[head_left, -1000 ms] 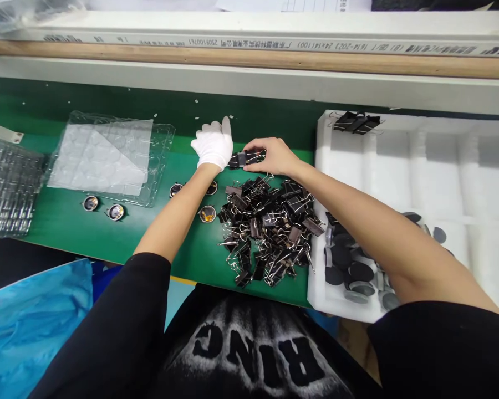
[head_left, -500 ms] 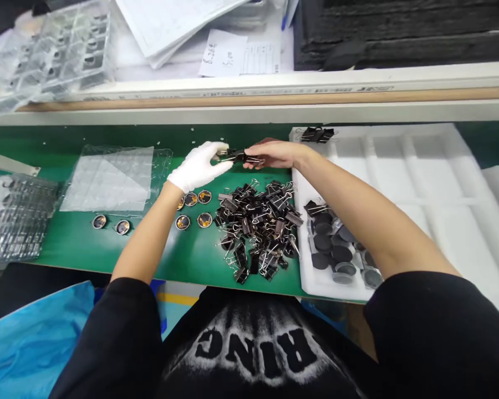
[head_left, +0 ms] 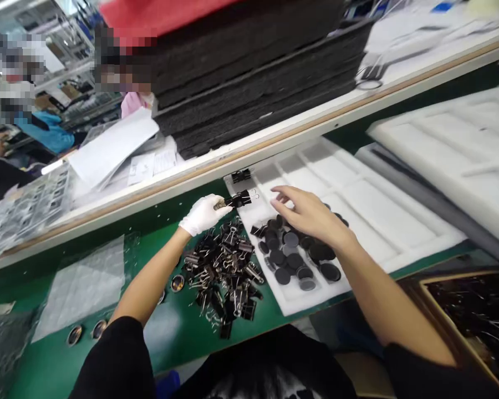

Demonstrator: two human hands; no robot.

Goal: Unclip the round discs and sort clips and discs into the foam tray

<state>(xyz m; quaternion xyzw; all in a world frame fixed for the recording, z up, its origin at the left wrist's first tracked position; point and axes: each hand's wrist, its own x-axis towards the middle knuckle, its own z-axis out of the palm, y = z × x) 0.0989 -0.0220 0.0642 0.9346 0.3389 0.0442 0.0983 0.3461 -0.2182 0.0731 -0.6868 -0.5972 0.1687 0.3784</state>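
Some black clips (head_left: pixel 243 198) in left hand (head_left: pixel 203 214); right hand (head_left: pixel 310 214) apart.

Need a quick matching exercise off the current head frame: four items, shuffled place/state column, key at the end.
Column 1
1. Left hand
2. Right hand
3. Heap of binder clips
4. Dark round discs

Column 2
A. Piled on the green tabletop
B. Bare, fingers parted
C. Lying in the white foam tray
D. White-gloved, gripping a black clipped piece

Pairs: 1-D, 2-B, 3-A, 4-C
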